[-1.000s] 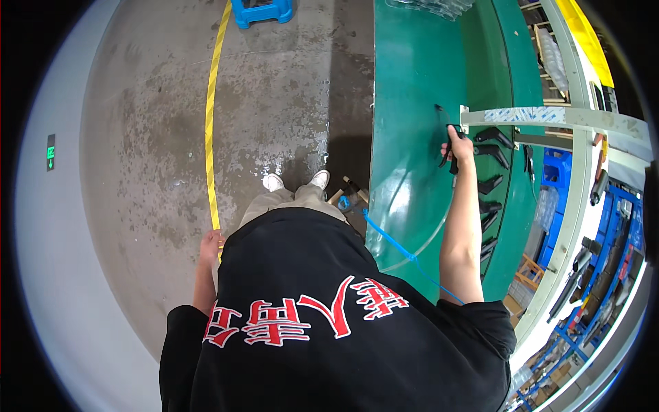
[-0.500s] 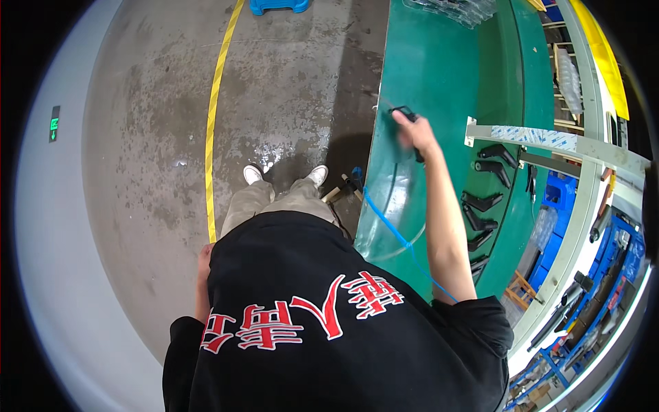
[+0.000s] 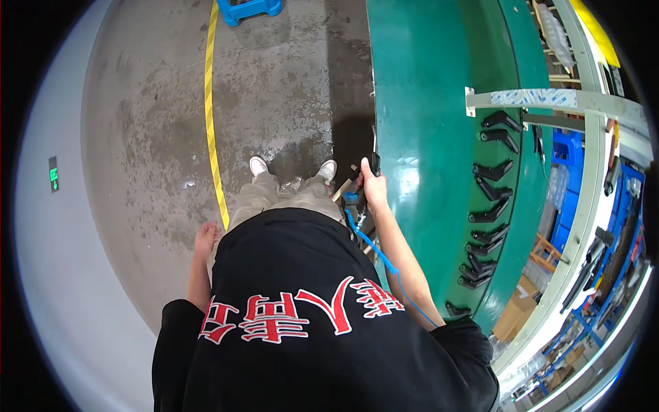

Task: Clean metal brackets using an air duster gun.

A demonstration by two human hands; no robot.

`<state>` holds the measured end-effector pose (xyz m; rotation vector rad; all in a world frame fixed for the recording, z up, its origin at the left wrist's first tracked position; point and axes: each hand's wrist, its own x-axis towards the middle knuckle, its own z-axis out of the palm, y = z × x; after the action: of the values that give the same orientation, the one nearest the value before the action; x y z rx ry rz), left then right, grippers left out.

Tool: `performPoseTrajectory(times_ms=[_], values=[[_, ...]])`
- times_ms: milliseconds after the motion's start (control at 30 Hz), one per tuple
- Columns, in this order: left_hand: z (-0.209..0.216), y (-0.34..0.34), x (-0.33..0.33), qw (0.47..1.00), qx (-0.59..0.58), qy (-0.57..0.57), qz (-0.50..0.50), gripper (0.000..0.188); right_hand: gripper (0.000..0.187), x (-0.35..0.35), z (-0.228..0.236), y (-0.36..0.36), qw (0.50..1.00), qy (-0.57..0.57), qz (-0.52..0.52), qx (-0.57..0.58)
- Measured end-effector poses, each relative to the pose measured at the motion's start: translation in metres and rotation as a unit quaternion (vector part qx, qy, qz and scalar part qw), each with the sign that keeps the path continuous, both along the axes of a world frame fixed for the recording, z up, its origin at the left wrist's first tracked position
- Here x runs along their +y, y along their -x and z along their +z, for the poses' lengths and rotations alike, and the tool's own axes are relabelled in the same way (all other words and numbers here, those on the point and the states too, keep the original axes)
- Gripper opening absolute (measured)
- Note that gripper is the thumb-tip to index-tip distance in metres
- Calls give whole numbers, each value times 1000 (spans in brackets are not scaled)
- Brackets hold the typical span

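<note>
Wrapped around a black air blow gun [image 3: 375, 163] at the left edge of the green table is my right hand [image 3: 371, 185]. A thin metal nozzle points away from me. From below the hand, a coiled blue air hose [image 3: 374, 246] runs back along my right forearm. My left hand [image 3: 207, 237] hangs beside my left hip, empty, its fingers loosely bent and apart. Several black angled plastic parts [image 3: 493, 170] lie in a row on the green table [image 3: 419, 165], to the right of my right hand.
A pale metal frame bar [image 3: 528, 99] crosses the table's right side. Beyond it stand blue bins [image 3: 566, 151] and shelving with tools. Yellow tape [image 3: 209, 103] lines the grey floor on the left. A blue stool [image 3: 250, 8] stands far ahead.
My right hand has come back from over the table to its left edge, still holding the blow gun. My left hand shows more fully, and the view has shifted along the table.
</note>
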<state>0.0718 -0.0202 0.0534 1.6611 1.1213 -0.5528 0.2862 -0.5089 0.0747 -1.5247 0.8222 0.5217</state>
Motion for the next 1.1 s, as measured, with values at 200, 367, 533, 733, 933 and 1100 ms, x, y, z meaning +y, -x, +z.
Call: performPoseTrajectory(times_ms=[200, 367, 533, 733, 933, 1100], values=[[-5, -49, 53, 999, -12, 19, -45, 33, 52, 20, -59, -4, 963, 243, -31, -110], [-5, -61, 111, 997, -47, -4, -59, 33, 54, 34, -39, -27, 950, 270, -78, -134], [-5, -64, 141, 999, -1, -14, -40, 32, 55, 41, -38, -35, 954, 271, -51, -118], [-15, -62, 162, 999, 16, -7, -39, 31, 56, 54, -41, -55, 944, 294, -64, -138], [-18, -57, 188, 999, 17, -11, -28, 29, 60, 57, -45, -98, 943, 312, -59, -102], [-24, -57, 212, 999, 6, 0, -40, 28, 65, 89, -44, -122, 939, 332, 27, -83]])
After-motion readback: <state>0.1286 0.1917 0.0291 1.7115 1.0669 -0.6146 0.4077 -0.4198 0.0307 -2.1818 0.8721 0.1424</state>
